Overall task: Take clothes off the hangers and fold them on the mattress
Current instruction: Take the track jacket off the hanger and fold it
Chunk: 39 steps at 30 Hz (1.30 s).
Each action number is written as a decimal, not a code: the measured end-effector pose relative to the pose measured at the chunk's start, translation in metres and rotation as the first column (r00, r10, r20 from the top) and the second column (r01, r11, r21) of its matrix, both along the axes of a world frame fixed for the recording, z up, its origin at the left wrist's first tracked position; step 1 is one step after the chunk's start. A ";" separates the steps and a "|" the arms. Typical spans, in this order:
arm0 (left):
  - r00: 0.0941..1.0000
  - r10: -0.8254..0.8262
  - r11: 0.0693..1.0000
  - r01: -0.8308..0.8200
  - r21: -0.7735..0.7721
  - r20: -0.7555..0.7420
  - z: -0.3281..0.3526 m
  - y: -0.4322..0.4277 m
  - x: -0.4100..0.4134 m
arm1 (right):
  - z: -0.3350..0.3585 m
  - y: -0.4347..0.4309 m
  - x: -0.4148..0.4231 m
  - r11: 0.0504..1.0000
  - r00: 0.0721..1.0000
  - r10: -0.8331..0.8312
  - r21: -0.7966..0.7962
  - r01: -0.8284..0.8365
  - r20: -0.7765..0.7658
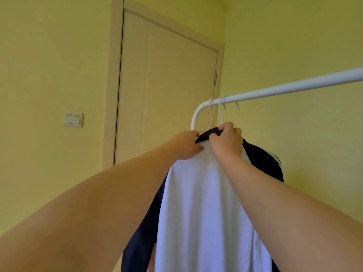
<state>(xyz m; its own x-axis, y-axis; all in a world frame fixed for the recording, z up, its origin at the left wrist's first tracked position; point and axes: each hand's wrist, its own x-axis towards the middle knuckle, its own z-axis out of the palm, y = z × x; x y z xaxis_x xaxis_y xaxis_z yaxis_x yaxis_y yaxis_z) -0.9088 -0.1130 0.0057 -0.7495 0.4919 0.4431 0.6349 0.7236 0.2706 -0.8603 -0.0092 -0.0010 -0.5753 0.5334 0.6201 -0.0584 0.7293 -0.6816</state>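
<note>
1. The white fabric shirt with navy collar and sleeves (206, 193) is hanging on a thin white hanger (221, 112), which is hooking over the white metal clothes rail (284, 90).
2. The right hand (226, 143) is clenching its fingers round the navy collar. The left hand (186, 145) is pinching the fabric at the shoulder just beside it.
3. The task appears to be only starting: the shirt is not yet off its hanger, all the folding is left to do, and the mattress is lying out of view.

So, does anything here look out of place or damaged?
Nothing stands out. The white shirt hangs from the rail, and the left hand and right hand grip its dark collar.
</note>
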 end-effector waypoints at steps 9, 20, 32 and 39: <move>0.996 0.064 0.971 -0.076 0.229 0.059 -0.002 0.021 -0.002 | -0.001 0.020 0.017 0.999 0.997 0.042 0.002 -0.042 0.067; 0.976 0.200 0.919 -0.159 0.361 -0.080 0.029 -0.031 0.052 | 0.011 0.023 0.057 0.995 0.999 -0.015 0.097 0.018 -0.033; 0.846 0.533 0.824 -0.511 0.245 -0.028 -0.049 -0.164 0.170 | -0.031 -0.085 0.117 0.910 0.914 0.319 0.188 -0.369 0.251; 0.756 0.654 0.739 -0.632 0.235 -0.022 -0.074 -0.277 0.292 | -0.062 -0.202 0.180 0.717 0.694 0.630 0.083 -0.693 0.349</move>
<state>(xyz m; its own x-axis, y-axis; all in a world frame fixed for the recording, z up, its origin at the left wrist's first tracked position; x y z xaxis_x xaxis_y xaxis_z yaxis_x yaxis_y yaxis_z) -0.6172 -0.3899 -0.0684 -0.8023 -0.1992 0.5628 0.0688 0.9056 0.4186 -0.6805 -0.2107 -0.0626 -0.8913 -0.1659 0.4220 -0.4107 0.6898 -0.5963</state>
